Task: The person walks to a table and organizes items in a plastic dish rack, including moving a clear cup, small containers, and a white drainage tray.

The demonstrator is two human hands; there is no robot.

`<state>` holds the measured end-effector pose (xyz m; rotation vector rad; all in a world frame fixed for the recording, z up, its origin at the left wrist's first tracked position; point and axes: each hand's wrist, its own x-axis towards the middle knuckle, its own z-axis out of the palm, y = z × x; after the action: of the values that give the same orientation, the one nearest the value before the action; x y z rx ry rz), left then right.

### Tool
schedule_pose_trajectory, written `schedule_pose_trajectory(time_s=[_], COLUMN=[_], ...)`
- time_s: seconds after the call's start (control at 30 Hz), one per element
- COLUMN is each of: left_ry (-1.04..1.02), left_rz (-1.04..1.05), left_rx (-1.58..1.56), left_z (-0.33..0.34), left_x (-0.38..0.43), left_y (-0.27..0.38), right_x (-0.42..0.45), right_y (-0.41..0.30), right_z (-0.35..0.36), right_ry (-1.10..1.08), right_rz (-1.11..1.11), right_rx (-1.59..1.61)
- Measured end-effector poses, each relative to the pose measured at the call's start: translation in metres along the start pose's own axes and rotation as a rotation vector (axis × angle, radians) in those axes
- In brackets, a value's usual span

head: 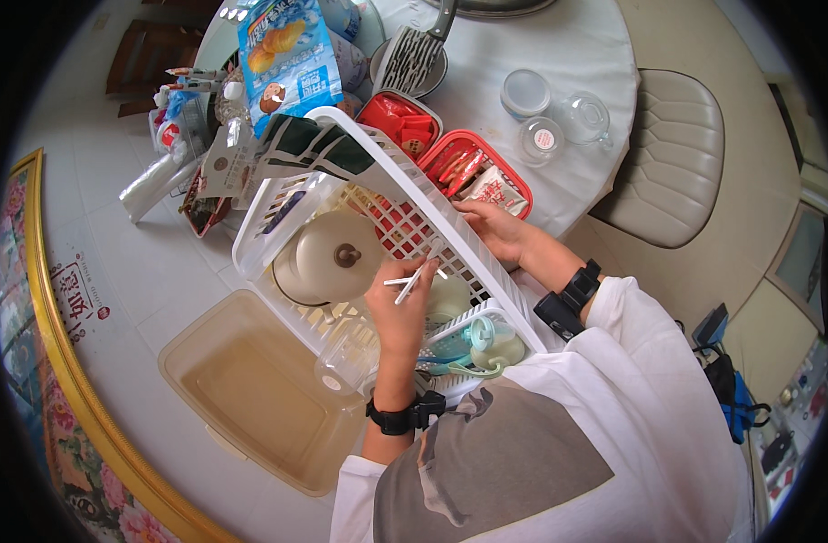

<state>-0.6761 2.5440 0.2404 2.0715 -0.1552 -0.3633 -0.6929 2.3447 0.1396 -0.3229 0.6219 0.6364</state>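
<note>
My left hand (399, 305) pinches thin white plastic sticks (407, 284) over a white plastic lattice basket (414, 157). Their exact kind is unclear. Beside the basket's long right wall is my right hand (497, 229), fingers spread near its outer face; whether it touches the wall is hard to tell. A cream lidded pot (319, 261) with a brown knob stands inside the basket. Close to my left wrist is a clear jar (346, 360). A pale green bowl (449, 298) lies partly hidden behind the left hand. A small end compartment holds a teal-lidded container (485, 336).
An empty beige tub (251, 394) sits left of the basket. Red snack baskets (482, 156), a cleaver (414, 58), a blue snack bag (288, 64) and clear lidded cups (526, 95) occupy the round table (563, 41). A padded chair (672, 156) stands right.
</note>
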Motion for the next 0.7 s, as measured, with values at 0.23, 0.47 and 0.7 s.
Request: schedule_pose_trajectory(time_s=[0.23,0.47,0.7], left_ry=[-0.037,0.001,0.022], left_rz=[0.162,-0.085,-0.200], left_rx=[0.078,-0.031,-0.115], left_z=[-0.009,-0.011,-0.011], left_x=[-0.001,-0.008,-0.011], left_y=[-0.006,0.000,-0.004], right_x=[0.010,0.013,0.021], right_y=[0.009,0.000,-0.012], right_z=[-0.013,-0.020,-0.014], right_ry=[0.001,-0.059,-0.019], right_rz=[-0.099,-0.040,0.021], right_rx=[-0.017,-0.217,-0.401])
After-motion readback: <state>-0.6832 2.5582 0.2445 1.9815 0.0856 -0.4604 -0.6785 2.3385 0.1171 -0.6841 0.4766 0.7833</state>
